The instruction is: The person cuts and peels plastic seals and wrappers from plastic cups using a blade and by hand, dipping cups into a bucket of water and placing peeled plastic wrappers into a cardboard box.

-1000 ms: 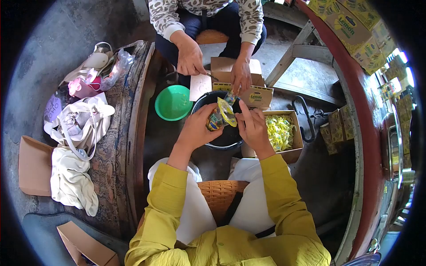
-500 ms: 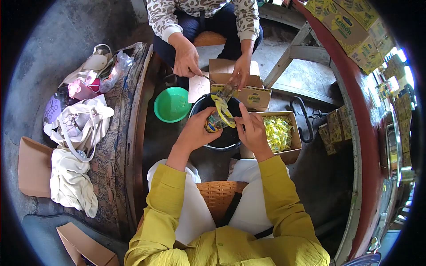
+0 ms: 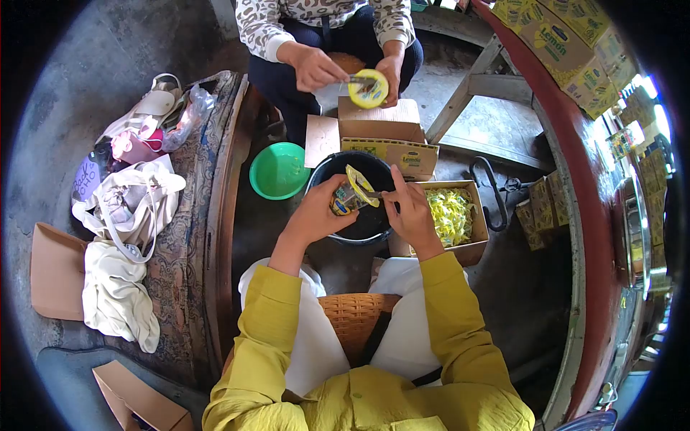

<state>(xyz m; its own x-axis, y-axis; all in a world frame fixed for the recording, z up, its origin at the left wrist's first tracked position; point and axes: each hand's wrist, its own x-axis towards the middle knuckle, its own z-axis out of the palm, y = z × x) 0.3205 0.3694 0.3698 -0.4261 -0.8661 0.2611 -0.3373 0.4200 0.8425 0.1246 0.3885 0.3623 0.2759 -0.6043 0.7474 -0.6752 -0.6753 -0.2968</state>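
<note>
Over a dark bucket (image 3: 332, 167), my left hand (image 3: 316, 208) is wrapped round a small clear cup (image 3: 345, 199) with a yellow printed lid (image 3: 361, 185). The lid faces right and looks partly lifted. My right hand (image 3: 412, 212) pinches a thin dark tool (image 3: 375, 194), whose tip is at the lid; its index finger points up. To the right of the bucket, a cardboard box (image 3: 471, 251) holds a heap of yellow-and-white scraps (image 3: 451, 215).
Opposite sits a co-worker, holding a yellow-lidded cup (image 3: 369, 89) and a tool. A green basin (image 3: 279, 171) is left of the bucket. An open carton (image 3: 410, 159) stands behind it. Bags (image 3: 133, 205) lie on a bench at the left.
The co-worker's hands have drawn back from the bucket, and a round yellow lid now faces up between them. My hands have stayed nearly in place; the lid in my left hand has shifted slightly.
</note>
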